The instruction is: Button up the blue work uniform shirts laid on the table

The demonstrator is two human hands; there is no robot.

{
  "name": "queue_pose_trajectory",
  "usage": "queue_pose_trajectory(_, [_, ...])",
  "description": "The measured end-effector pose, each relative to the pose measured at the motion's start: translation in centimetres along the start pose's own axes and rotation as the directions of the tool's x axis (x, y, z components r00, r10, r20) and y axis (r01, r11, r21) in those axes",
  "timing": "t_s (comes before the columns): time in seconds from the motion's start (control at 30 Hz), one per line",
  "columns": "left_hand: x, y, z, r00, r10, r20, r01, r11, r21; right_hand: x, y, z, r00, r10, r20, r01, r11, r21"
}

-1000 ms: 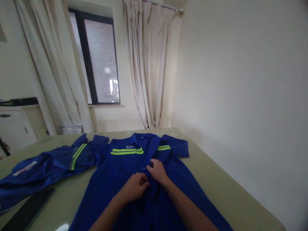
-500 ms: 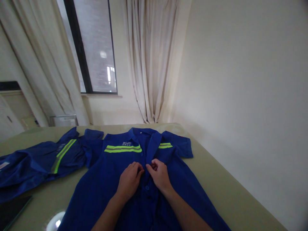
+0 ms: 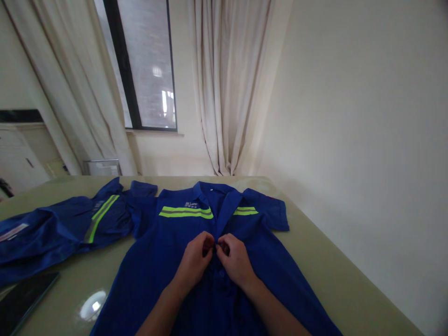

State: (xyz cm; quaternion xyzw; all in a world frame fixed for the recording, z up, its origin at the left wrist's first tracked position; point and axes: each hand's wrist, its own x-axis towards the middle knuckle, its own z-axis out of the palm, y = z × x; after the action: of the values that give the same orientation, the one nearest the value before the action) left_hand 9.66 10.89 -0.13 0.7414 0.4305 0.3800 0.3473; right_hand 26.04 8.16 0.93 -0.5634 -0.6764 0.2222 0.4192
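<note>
A blue short-sleeved work shirt [image 3: 168, 238] lies front up with its collar at the far end. Yellow-green and grey reflective stripes cross its chest. My left hand [image 3: 196, 259] pinches the shirt's front edge near the middle, thumb and forefinger together. Close against it, my right hand [image 3: 236, 259] is also closed in a pinch on the front opening. The fingertips nearly meet and hide the bit of cloth or button between them. One button shows faintly just below. Above the hands the collar lies open.
A second blue garment [image 3: 66, 228] with a reflective stripe lies crumpled on the left, touching the shirt. A dark flat panel [image 3: 26, 301] rests at the table's [image 3: 308, 242] near left. A wall [image 3: 367, 140] borders the right edge; curtains [image 3: 229, 84] hang beyond the far edge.
My two hands have come closer together at the shirt's front, and the right fingers now pinch nearer the left ones. The view has shifted slightly, showing more of the left side.
</note>
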Motion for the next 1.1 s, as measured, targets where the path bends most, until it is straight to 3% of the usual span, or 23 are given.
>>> queue_pose_trajectory(0.17, [-0.57,0.51,0.22,0.994,0.109,-0.011,-0.105,0.972,0.21,-0.19,-0.23,-0.08,1.0,0.014,0.002,-0.013,1.0,-0.003])
queue_pose_trajectory(0.4, [-0.67,1.03,0.13,0.99,0.127,-0.065,-0.091,0.911,0.403,-0.43,-0.06,0.14,0.999,0.026,0.026,-0.026,1.0,-0.018])
queue_pose_trajectory(0.53, [-0.57,0.73,0.32,0.99,0.141,-0.018,-0.125,0.924,0.36,-0.4,0.06,0.17,0.998,0.051,0.039,-0.05,0.999,-0.019])
queue_pose_trajectory(0.83, [-0.22,0.51,0.05,0.991,0.069,-0.117,-0.05,0.986,0.159,-0.05,0.48,0.23,0.998,0.06,0.023,-0.063,0.99,0.128])
queue_pose_trajectory(1.1, [-0.35,0.99,-0.01,0.989,0.026,-0.146,0.014,0.963,0.269,0.2,0.76,0.11,0.991,0.084,0.103,-0.1,0.982,0.159])
